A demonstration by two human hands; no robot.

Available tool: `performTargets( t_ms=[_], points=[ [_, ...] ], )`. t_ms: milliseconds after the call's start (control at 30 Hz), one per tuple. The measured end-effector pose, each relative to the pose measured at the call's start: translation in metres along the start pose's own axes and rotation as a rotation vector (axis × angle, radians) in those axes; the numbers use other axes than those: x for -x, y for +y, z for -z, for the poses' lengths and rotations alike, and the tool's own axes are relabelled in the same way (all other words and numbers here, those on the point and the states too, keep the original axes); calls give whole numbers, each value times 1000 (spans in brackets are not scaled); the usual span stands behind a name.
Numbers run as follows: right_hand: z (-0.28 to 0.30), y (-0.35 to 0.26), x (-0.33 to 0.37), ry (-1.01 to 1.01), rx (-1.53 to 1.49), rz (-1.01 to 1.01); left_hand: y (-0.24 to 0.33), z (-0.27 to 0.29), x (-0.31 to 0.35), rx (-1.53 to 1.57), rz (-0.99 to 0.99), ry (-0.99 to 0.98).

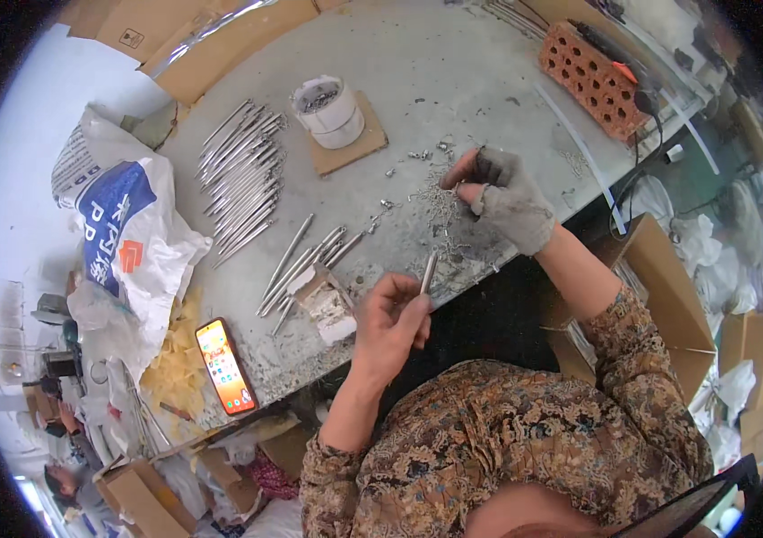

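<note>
Near the table's front edge my bare left hand grips a short silver metal tube between thumb and fingers, its end pointing up and away. My right hand wears a grey glove that leaves the fingertips bare. Its thumb and forefinger are brought together over a loose heap of tiny metal pieces; whatever lies between them is too small to make out. Left of my left hand, several silver tubes lean by a worn white block. A larger row of similar tubes lies farther left.
A white round tub of small metal bits stands on a cardboard square. At far right are a red perforated brick and a black corded tool. A lit phone and a white printed sack lie left. An open carton sits right.
</note>
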State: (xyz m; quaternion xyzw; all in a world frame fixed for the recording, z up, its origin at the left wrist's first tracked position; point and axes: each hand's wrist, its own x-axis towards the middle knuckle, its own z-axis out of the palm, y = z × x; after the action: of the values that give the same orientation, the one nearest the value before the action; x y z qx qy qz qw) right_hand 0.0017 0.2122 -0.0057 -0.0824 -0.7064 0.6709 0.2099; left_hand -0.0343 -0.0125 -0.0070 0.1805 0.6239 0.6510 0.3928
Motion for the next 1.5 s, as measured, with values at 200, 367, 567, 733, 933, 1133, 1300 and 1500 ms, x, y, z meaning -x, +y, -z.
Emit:
performTargets(
  t_ms=[200, 367, 567, 733, 933, 1133, 1300, 1500],
  points=[
    [-8, -13, 17, -43, -87, -174, -11, -8, -16, 202, 0, 17],
    [-7, -14, 28, -96, -65, -302, -17, -8, -15, 243, 33, -13],
    [-17, -30, 50, -101, -434, -351, -15, -14, -1, 255, 143, -78],
    [-23, -43, 61, -114, -612, -419, -7, -19, 10, 262, 222, -115],
    [-23, -30, 64, -32, -593, -281, -5, -20, 15, 242, 275, -146],
    [-20, -20, 69, -12, -591, -273, -7, -21, 15, 95, 270, -119],
    [-17, -17, 68, -13, -546, -300, -7, -24, 13, 33, 280, -105],
    [-13, -13, 71, -42, -491, -289, -5, -25, 12, 51, 282, -116]
  ],
)
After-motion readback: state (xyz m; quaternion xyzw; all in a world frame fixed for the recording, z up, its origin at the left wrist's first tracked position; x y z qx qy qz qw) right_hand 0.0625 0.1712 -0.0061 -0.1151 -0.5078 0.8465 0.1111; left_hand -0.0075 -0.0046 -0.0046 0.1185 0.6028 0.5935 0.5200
